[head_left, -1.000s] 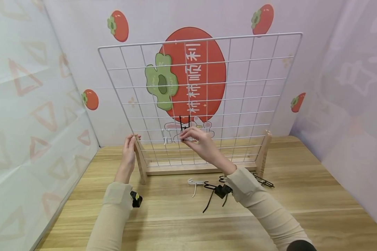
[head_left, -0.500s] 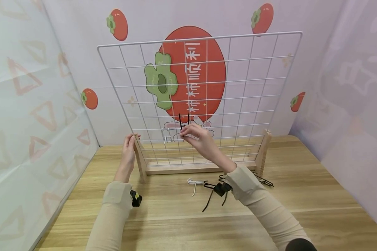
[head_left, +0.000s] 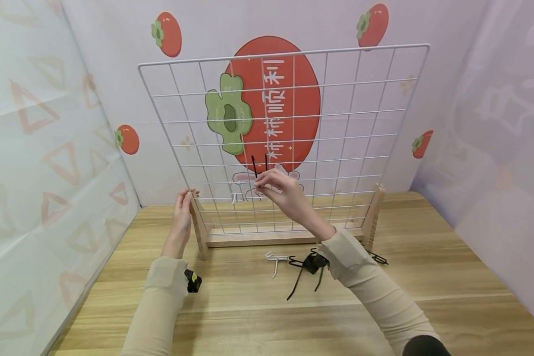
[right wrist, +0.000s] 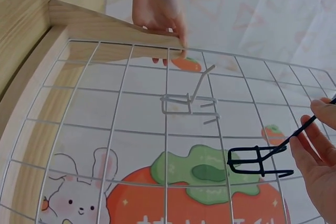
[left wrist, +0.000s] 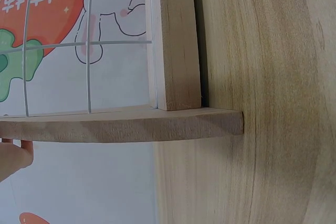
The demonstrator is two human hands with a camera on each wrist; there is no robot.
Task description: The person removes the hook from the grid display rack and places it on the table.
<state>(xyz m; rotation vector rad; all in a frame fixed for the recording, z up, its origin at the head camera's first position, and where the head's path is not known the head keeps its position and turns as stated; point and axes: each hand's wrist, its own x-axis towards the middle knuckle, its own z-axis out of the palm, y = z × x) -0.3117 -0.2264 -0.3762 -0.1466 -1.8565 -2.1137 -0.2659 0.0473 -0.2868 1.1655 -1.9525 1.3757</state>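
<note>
My right hand (head_left: 285,193) pinches the stem of a black wire hook (right wrist: 261,161) between thumb and fingers. The hook's rectangular frame and prongs lie close to the white wire grid (right wrist: 167,145) and overlap it in the right wrist view. My left hand (head_left: 182,212) grips the upper end of the stand's left wooden side piece (left wrist: 121,129), fingers wrapped round its edge. One white wire hook (right wrist: 190,100) hangs on the grid, left of the black one in the head view.
On the wooden table (head_left: 249,316), in front of the stand's base bar (head_left: 285,240), lie a white hook (head_left: 276,258) and several black hooks (head_left: 295,284). My right sleeve (head_left: 351,262) partly covers them. A printed cloth backdrop (head_left: 338,24) rises behind the grid.
My right hand has moved slightly upward along the grid, carrying the black hook with it. The left hand keeps its place on the stand.
</note>
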